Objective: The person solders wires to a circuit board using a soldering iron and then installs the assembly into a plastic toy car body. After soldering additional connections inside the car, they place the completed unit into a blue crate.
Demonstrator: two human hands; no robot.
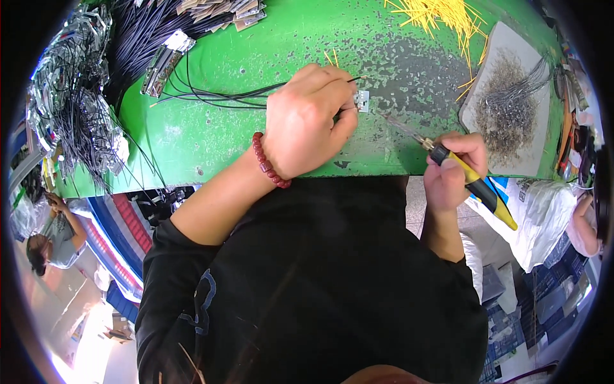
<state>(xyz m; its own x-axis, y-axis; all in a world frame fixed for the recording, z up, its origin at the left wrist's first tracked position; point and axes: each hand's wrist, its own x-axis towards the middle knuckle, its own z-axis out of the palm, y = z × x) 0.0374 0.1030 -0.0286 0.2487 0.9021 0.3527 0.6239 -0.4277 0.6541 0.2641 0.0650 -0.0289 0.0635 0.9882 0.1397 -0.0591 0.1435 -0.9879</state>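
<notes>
My left grip [312, 120] is closed, palm down, around the small white piece [363, 101] at my fingertips, though the exact pinch is hidden; black wires [240, 99] run under that hand. The piece sits just above the table [256, 57] or on it; I can't tell which. I judge it light, stiff and easily marred, best held by its edges. The wires should be springy, so I'd steady them close to the piece. My right grip [455, 169] is wrapped around the handle of the soldering iron [478, 182], its tip near the piece but apart. I'd expect that handle to be light and firm; the metal shaft is no place for fingers. Further right lies a pale slab [505, 41].
</notes>
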